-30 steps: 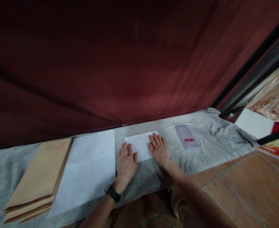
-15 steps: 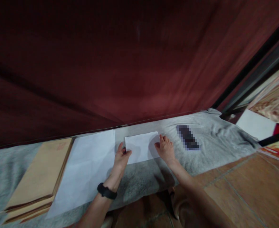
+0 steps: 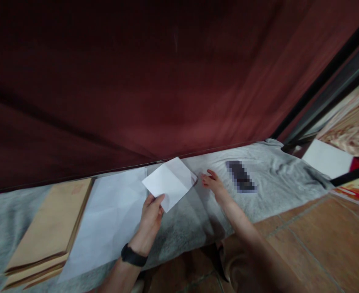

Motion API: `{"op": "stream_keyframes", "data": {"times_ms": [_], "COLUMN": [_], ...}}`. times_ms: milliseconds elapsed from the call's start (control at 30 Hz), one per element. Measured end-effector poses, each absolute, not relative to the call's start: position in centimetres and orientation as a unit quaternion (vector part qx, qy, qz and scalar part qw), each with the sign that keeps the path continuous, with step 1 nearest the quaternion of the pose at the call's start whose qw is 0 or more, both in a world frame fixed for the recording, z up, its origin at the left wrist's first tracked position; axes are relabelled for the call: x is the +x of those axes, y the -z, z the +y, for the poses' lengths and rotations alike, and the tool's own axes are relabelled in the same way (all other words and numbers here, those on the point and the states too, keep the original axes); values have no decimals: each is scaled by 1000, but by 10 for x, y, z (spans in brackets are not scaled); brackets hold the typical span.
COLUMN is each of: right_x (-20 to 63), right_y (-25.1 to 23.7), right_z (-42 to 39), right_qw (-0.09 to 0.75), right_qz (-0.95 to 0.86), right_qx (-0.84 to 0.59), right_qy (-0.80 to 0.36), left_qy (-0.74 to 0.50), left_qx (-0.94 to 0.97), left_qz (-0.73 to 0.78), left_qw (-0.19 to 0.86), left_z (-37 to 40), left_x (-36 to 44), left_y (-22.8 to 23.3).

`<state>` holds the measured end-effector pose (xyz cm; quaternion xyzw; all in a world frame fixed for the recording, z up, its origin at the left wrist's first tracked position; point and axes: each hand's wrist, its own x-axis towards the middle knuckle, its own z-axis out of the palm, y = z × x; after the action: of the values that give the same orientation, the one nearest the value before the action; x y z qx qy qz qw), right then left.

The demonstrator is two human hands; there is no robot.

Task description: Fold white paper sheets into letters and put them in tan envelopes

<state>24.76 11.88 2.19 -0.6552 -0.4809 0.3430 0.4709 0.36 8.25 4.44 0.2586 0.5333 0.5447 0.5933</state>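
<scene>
Head view, items as they lie. Left hand (image 3: 151,213): pinching the near corner of a folded white sheet (image 3: 169,182), held tilted above the grey cloth (image 3: 194,219). Right hand (image 3: 213,184): fingers spread, palm down on the cloth just right of the sheet, gripping nothing. White paper stack (image 3: 112,215) left of the hand; brown envelopes (image 3: 49,228) beyond it. Dark blurred object (image 3: 241,176) right of the right hand.

A makeshift paperwork corner in a home: terracotta floor tiles (image 3: 322,240), a dark red cloth backdrop (image 3: 155,81), and a low table (image 3: 277,179) draped in grey fabric carrying stacked brown paper envelopes (image 3: 49,232) and white sheets (image 3: 112,219).
</scene>
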Motion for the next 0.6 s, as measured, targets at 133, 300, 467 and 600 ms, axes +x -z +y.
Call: {"op": "stream_keyframes", "data": {"times_ms": [133, 300, 467, 600], "right_x": [234, 212, 208, 209], "right_y": [-26, -28, -32, -39], "right_z": [107, 98, 101, 102], "right_qw": [461, 472, 531, 543], "right_qz": [-402, -318, -257, -270], "right_qx": [-537, -464, -471, -475], "right_qy": [-582, -679, -656, -638], "left_qy": [-566, -590, -576, -563], "left_qx": [228, 193, 162, 145], "left_qz": [536, 506, 481, 472], "left_qw": [584, 599, 641, 663], "left_z": [75, 59, 48, 45], "left_x": [17, 33, 31, 28], "left_y": [-43, -42, -45, -53]}}
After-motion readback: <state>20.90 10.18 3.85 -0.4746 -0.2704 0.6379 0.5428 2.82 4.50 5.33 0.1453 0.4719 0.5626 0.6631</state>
